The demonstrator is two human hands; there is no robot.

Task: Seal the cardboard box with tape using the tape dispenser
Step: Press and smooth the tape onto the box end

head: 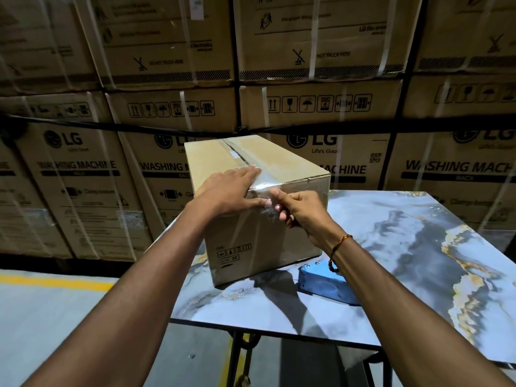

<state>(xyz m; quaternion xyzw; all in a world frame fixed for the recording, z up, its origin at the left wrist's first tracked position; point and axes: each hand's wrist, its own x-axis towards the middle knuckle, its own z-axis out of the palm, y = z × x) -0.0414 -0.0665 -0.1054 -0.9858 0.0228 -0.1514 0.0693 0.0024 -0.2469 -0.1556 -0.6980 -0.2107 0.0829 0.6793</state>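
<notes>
Cardboard box (259, 196) stands on the marbled worktop (391, 247), near its far-left corner, long axis running away from the person. Clear tape (252, 163) lies along the top centre seam and folds over the near top edge onto the near end face.

Left hand (229, 191): flat, fingers (248, 172) together and extended, pressing on the box top beside the seam, thumb down on the near face touching the tape end.

Right hand (300, 208): just right of the box's near edge, fingers (282, 216) curled, pinching the loose crinkled tape tail against the near face.

Tape dispenser (325, 283): blue, lying on the worktop just beside the box's near-right bottom corner, under the right wrist, untouched.

Judgement: tail lies directly below both hands; next move is probably smoothing it downward. The right hand is nearer the dispenser.
</notes>
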